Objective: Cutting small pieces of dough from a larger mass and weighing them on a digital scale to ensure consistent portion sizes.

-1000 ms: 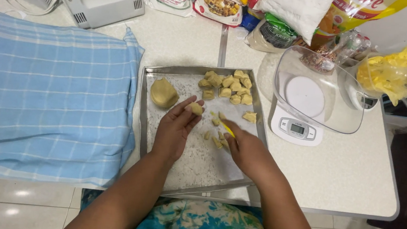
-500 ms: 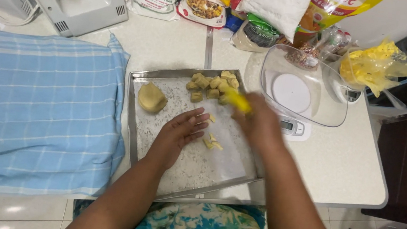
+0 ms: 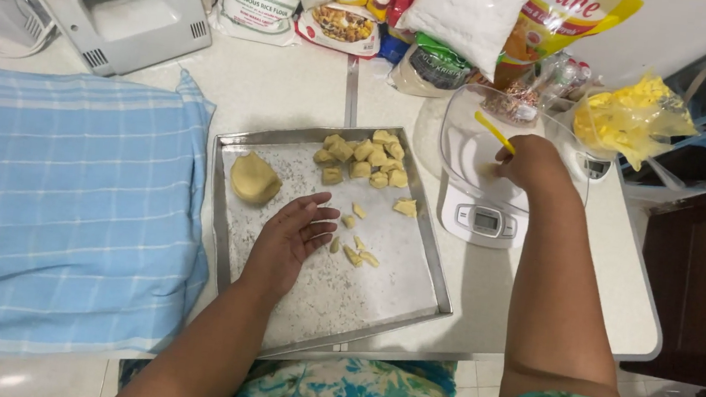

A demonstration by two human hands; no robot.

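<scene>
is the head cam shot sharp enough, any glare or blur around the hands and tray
Head view: mostly sharp, lit evenly from above. The left hand rests crisp on the metal tray, which has only a dull sheen. The right hand, holding a yellow tool over the clear bowl on the scale, is a little soft. A bright reflection sits on the floor tile. Straight edges bow slightly near the frame borders.

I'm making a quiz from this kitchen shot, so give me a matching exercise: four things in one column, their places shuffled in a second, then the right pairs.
Things:
1. dough ball
2. left hand
3. right hand
4. blue cloth

Places:
A. over the clear bowl on the scale
B. left of the tray
C. flat on the tray, by small dough bits
D. tray's upper left part

Pairs: 1-D, 2-C, 3-A, 4-B
</scene>
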